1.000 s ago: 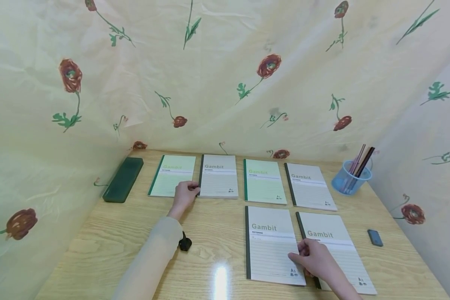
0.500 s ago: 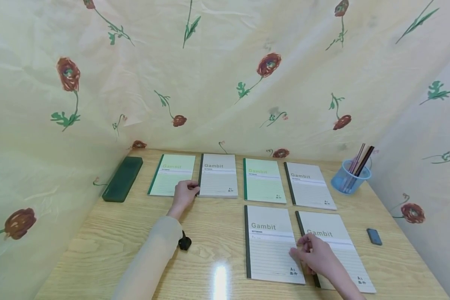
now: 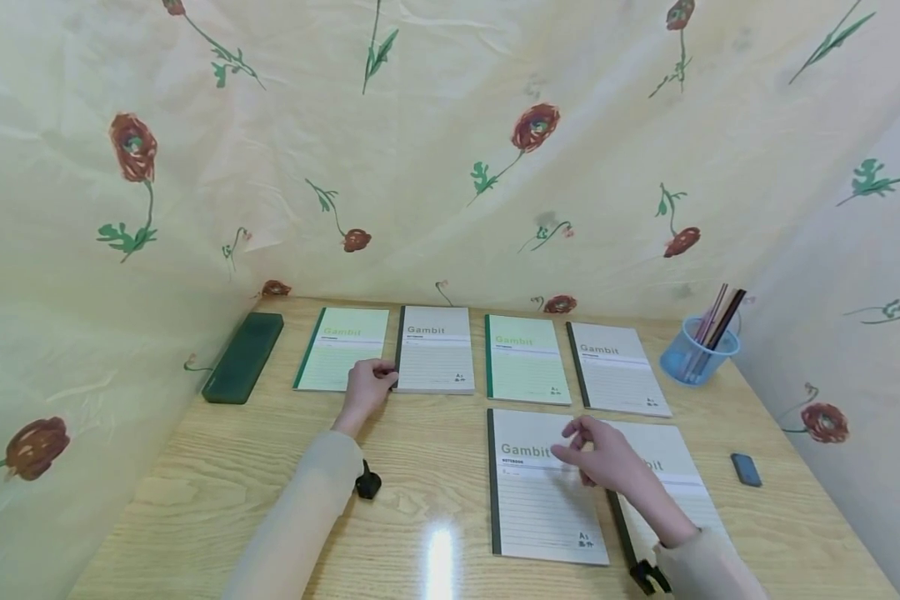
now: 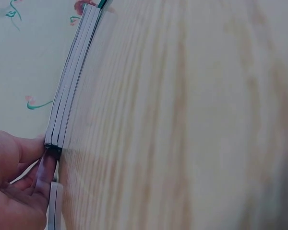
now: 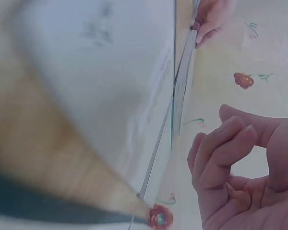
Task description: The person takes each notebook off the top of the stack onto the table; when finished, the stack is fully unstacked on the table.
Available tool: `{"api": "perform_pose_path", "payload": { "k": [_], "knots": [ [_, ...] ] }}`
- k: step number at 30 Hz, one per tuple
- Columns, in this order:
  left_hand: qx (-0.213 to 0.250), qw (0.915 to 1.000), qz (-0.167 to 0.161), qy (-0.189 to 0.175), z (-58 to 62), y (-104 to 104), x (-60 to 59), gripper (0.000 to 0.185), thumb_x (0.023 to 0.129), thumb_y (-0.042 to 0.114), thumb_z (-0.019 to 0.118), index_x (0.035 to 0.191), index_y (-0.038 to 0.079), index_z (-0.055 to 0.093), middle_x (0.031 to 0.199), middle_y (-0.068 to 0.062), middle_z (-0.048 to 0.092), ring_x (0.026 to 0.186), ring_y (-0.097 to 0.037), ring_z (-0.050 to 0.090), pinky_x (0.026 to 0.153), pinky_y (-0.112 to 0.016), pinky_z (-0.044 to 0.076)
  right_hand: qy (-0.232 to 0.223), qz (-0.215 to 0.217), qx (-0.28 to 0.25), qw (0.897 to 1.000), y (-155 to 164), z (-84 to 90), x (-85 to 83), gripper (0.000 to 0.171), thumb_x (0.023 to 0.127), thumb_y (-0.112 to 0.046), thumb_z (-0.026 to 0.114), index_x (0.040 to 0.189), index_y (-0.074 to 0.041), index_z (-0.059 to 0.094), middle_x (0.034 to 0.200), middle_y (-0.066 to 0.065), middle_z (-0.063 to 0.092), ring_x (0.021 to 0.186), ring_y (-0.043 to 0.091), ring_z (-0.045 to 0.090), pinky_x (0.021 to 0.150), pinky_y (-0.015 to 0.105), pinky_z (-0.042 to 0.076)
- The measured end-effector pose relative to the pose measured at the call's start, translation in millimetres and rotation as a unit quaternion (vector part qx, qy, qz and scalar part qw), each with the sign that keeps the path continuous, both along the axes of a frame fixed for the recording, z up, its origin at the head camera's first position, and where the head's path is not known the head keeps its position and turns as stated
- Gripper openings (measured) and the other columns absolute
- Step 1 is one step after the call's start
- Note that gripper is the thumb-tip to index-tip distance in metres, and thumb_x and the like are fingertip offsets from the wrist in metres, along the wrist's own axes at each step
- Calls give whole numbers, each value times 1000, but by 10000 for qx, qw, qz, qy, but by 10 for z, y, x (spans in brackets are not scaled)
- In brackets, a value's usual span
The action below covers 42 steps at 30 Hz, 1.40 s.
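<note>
My left hand (image 3: 367, 390) reaches over the lower right of a green-covered notebook (image 3: 351, 333). Its thumb and fingers pinch the lower left corner of a white notebook (image 3: 438, 354) with a dark spine. From the left wrist, the thumb and a finger meet that corner, where several page layers (image 4: 74, 76) show edge-on. My right hand (image 3: 600, 454) hovers with loosely bent fingers, holding nothing, over the front-row white notebook (image 3: 543, 517). It partly covers a second front white notebook (image 3: 693, 479). In the right wrist view the thumb and fingertips of the right hand (image 5: 245, 177) stand apart.
Another green notebook (image 3: 528, 367) and a white one (image 3: 618, 367) lie in the back row. A dark green case (image 3: 243, 358) lies at the left. A blue pen cup (image 3: 697, 354) stands at the right, behind a small dark block (image 3: 746, 470). Floral cloth (image 3: 435, 167) hangs behind the table.
My right hand has come off the gap between the two front notebooks and moved up and away from me, above the left one. The left hand stays at its notebook corner.
</note>
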State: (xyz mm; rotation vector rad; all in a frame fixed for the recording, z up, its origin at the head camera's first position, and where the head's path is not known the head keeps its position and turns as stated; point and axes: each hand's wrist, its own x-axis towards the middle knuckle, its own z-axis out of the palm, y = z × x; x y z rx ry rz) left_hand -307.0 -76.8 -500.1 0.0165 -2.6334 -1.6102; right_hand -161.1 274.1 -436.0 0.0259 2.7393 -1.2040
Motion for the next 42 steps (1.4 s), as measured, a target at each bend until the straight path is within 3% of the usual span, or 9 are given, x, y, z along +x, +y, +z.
{"api": "perform_pose_path", "payload": {
  "k": [14,22,29,42],
  "knots": [
    [14,10000,-25,-51,23,2,10,20,95,5,67,112,-4,70,104,-15,69,94,-26,64,83,-39,53,-212,295,-645,9973,-461,-93,-876,28,95,-20,68,112,1,60,91,9,63,63,18,63,60,31,55],
    [-23,10000,-48,-24,42,10,11,19,94,3,67,111,-5,69,103,-16,69,93,-27,63,83,-39,53,-259,217,-841,9959,-703,-191,-1260,33,97,-18,65,122,3,60,102,13,62,77,22,67,70,32,56],
    [-30,10000,-48,17,29,9,3,19,92,1,67,110,-5,69,100,-15,69,93,-27,64,82,-38,54,-344,40,-907,9953,-867,-297,-1432,37,97,-17,64,127,3,59,108,15,64,85,22,66,76,32,56],
    [-166,9993,251,-206,76,75,3,22,92,9,65,109,-6,69,100,-16,68,93,-28,62,84,-41,52,-294,164,-555,9979,-950,-401,-1494,42,96,-15,64,134,0,57,103,11,65,82,20,63,75,31,52]
  ]
}}
